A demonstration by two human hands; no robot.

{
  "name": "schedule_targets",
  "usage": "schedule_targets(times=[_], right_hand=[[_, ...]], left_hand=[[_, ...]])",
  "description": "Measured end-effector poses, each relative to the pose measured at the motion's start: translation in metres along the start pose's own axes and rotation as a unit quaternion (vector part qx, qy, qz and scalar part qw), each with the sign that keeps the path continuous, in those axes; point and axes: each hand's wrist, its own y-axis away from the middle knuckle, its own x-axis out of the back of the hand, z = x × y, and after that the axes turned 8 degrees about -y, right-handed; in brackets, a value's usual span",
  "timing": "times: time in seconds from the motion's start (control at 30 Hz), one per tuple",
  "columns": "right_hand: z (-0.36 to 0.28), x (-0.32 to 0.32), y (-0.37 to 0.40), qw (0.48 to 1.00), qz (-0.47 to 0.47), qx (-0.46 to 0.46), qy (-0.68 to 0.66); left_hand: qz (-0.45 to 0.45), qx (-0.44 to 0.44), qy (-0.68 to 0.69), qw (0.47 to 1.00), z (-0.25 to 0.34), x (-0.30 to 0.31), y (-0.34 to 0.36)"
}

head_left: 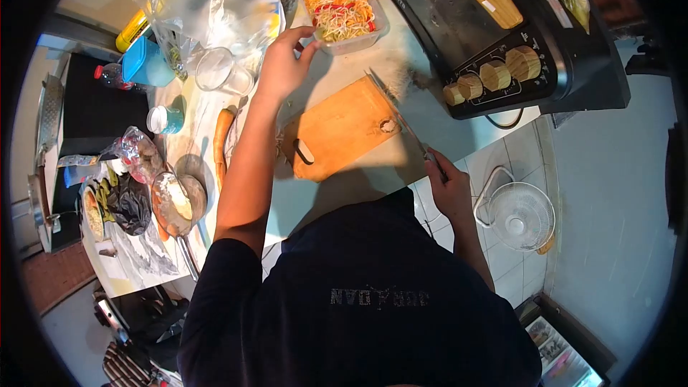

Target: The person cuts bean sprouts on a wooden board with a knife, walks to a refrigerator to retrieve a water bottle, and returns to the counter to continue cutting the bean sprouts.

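At the top of the table sits a clear plastic container (380,31) filled with shredded orange and pale vegetables (340,1) and some red pieces. My left hand (288,61) is at its near left corner, thumb and forefinger curled around the rim. In my right hand (450,188) is a knife (410,127), its blade slanting up and away along the right edge of a wooden cutting board (337,129). A small pale ring-shaped piece or mark (388,126) shows on the board. To the left of the board lies a carrot (222,136).
A black griddle (444,14) with wooden knobs stands at the right. Leftward are plastic bags (215,0), a clear cup (215,69), a blue container (145,62), a jar (165,120) and a pan (179,204). A white fan (517,216) stands on the floor.
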Motion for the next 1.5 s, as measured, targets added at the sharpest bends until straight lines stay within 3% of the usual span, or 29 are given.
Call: schedule_targets(times=[0.1, 0.17, 0.33, 0.43, 0.57, 0.67, 0.73, 0.9, 0.97, 1.2, 1.3, 1.37, 1.5], right_hand=[[-0.007, -0.001, -0.006, 0.998, -0.042, -0.046, 0.006], [-0.008, -0.005, -0.008, 0.999, -0.032, 0.02, -0.035], [-0.016, -0.014, -0.019, 0.997, -0.073, 0.035, -0.012], [-0.018, -0.02, -0.025, 0.994, -0.095, 0.052, -0.009], [-0.023, -0.026, -0.029, 0.991, -0.113, 0.066, -0.023], [-0.022, -0.029, -0.032, 0.99, -0.12, 0.07, -0.021], [-0.019, -0.032, -0.032, 0.989, -0.118, 0.089, -0.028], [-0.025, -0.032, -0.031, 0.987, -0.129, 0.09, -0.034], [-0.023, -0.033, -0.033, 0.984, -0.118, 0.132, -0.028], [-0.023, -0.032, -0.034, 0.986, -0.129, 0.104, -0.023], [-0.018, -0.034, -0.036, 0.987, -0.13, 0.091, -0.034], [-0.019, -0.034, -0.035, 0.987, -0.121, 0.099, -0.036], [-0.023, -0.033, -0.033, 0.988, -0.123, 0.087, -0.038]], left_hand=[[-0.026, 0.047, 0.024, 0.998, -0.013, 0.025, 0.033], [-0.066, 0.125, 0.059, 0.988, -0.012, 0.047, 0.054], [-0.054, 0.187, 0.078, 0.978, -0.045, 0.071, 0.113], [-0.041, 0.247, 0.021, 0.968, -0.053, 0.082, 0.142], [0.005, 0.247, 0.007, 0.969, -0.064, 0.082, 0.177], [-0.03, 0.251, 0.005, 0.967, -0.062, 0.084, 0.193], [-0.026, 0.201, -0.031, 0.979, -0.054, 0.082, 0.197], [-0.024, 0.197, -0.061, 0.978, -0.047, 0.079, 0.201], [-0.011, 0.217, -0.06, 0.974, -0.05, 0.074, 0.203], [0.017, 0.213, -0.034, 0.976, -0.041, 0.092, 0.201], [0.017, 0.233, 0.028, 0.972, -0.039, 0.101, 0.198], [-0.03, 0.309, 0.109, 0.944, -0.034, 0.107, 0.195], [-0.045, 0.336, 0.116, 0.934, -0.04, 0.102, 0.192]])
